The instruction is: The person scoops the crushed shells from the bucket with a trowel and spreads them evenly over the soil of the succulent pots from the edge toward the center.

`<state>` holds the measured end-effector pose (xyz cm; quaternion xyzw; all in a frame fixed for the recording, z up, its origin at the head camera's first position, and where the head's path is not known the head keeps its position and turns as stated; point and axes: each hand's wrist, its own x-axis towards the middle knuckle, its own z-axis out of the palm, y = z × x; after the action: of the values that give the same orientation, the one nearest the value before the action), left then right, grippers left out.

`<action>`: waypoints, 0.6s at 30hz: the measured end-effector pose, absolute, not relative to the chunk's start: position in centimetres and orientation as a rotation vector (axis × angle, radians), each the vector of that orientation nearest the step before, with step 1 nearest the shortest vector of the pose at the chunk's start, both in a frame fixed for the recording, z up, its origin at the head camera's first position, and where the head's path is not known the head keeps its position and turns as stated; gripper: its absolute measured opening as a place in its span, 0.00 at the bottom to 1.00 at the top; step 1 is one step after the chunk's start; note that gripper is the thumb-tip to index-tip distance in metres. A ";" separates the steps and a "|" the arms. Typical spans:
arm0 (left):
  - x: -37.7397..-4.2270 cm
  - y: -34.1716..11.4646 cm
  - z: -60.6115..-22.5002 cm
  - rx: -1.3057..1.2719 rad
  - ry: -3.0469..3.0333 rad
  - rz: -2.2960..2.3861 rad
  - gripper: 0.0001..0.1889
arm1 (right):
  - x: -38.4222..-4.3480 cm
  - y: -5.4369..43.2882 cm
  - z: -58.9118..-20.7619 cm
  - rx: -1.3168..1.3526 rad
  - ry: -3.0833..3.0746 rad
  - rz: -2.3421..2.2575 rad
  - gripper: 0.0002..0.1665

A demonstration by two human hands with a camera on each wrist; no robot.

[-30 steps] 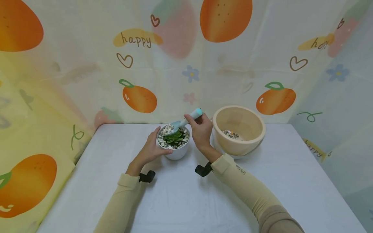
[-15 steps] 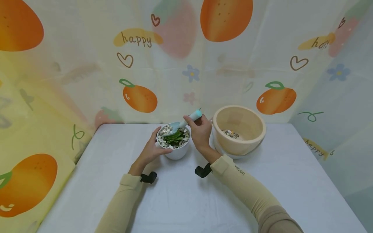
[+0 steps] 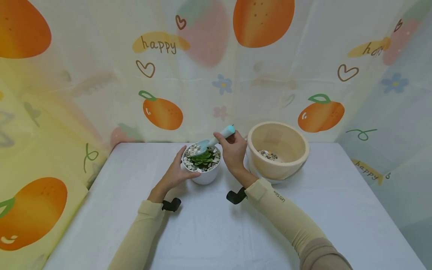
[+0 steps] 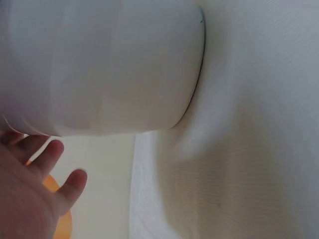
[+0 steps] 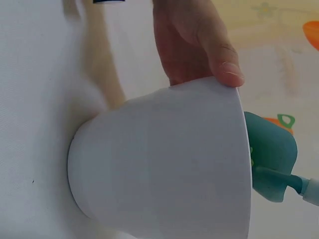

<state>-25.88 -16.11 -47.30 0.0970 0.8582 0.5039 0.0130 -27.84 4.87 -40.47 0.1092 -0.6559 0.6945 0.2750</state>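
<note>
A small white flower pot (image 3: 205,177) stands upright on the white table, holding a green succulent (image 3: 203,160) ringed by pale pebbles (image 3: 193,150). My left hand (image 3: 175,173) steadies the pot from the left, thumb along the near rim and other fingers around the far side. In the left wrist view the little finger (image 4: 72,186) sticks out beside the pot wall. Between right thumb and fingers, my right hand (image 3: 234,152) grips a light-blue hand trowel (image 3: 221,135) by its handle. The trowel's blade (image 5: 274,149) tilts down over the pot's far rim, close to the pebbles.
Just right of my right hand sits a large beige pot (image 3: 276,169), with a small heap of mixed pebbles (image 3: 268,155) at its bottom. Behind the table (image 3: 202,240) hangs a fruit-print curtain (image 3: 236,97). Black wrist mounts (image 3: 171,204) project from both wrists.
Hands, trowel and flower pot keep practically the same places. The whole head view has shifted very slightly.
</note>
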 end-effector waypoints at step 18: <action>-25.1 -14.5 -47.9 0.160 2.704 1.709 0.63 | -27.1 4.8 -40.0 0.343 -1.805 1.812 0.14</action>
<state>-25.15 -14.50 -47.88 0.0499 0.8439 0.5334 -0.0306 -27.07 4.78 -40.02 0.1277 -0.6722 0.6748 0.2766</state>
